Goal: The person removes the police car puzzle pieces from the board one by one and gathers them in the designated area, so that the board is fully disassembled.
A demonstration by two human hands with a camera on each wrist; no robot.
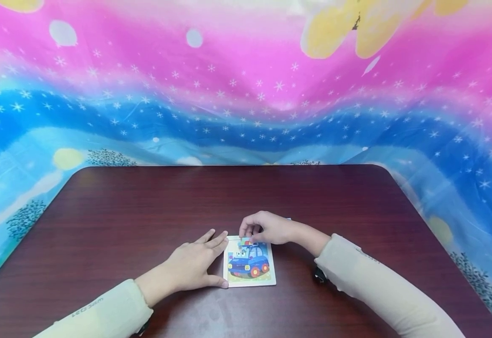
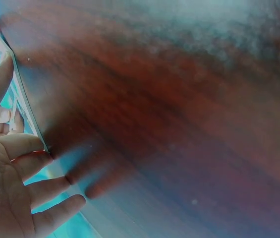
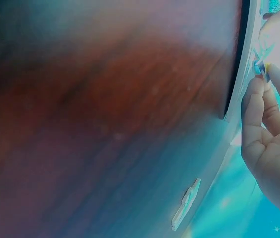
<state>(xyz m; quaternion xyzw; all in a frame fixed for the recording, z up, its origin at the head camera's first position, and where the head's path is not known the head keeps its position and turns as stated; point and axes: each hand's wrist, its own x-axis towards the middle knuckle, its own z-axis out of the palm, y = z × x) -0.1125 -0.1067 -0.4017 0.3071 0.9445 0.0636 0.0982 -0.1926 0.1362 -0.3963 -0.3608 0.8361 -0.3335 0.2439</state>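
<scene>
A small square picture puzzle board showing a blue cartoon car lies on the table in the head view. My left hand is at its left side, fingers spread and fairly straight, with the thumb and fingertips right at the board's edge. Over the board's top edge, my right hand pinches a small puzzle piece between thumb and fingers. In the right wrist view that piece stands tilted, showing blue and yellow, and the fingers hide part of it. The left wrist view shows the left palm beside the board's edge.
Another flat piece lies on the table beyond the right hand, mostly hidden behind that wrist in the head view. The dark wooden table has rounded far corners. A pink and blue patterned cloth hangs behind it.
</scene>
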